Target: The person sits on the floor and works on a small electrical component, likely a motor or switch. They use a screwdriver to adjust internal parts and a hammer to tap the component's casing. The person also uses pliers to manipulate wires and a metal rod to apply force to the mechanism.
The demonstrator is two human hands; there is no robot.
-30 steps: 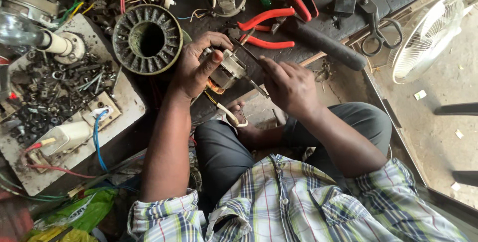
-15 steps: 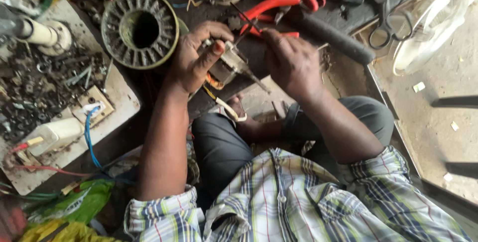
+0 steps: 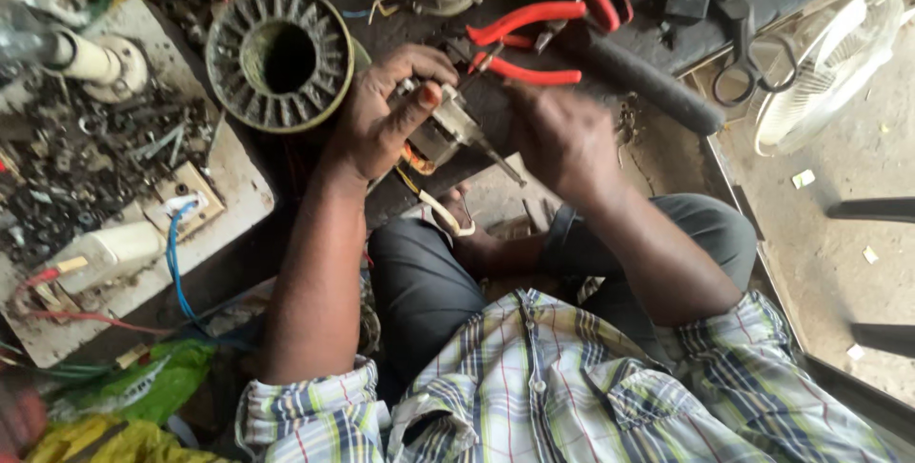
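My left hand (image 3: 381, 115) grips a small electric motor (image 3: 440, 130) with a metal body and copper windings, held above my lap. My right hand (image 3: 562, 139) is blurred, fingers curled, just right of the motor; a thin metal tool (image 3: 500, 163) runs from it to the motor. Whether the right hand grips that tool I cannot see clearly. Red-handled pliers (image 3: 524, 44) lie just beyond both hands. A round grey slotted stator core (image 3: 279, 55) sits left of my left hand.
A white board (image 3: 229, 196) at the left carries loose screws, wires and a switch plate with a blue wire (image 3: 176, 253). A black rod (image 3: 639, 77), scissors (image 3: 739, 63) and a white fan guard (image 3: 829, 72) lie to the right. A green bag (image 3: 143, 382) sits bottom left.
The view has shifted closer to the hands. My right hand has moved up and left toward the motor and is now blurred. My left hand keeps its hold on the motor.
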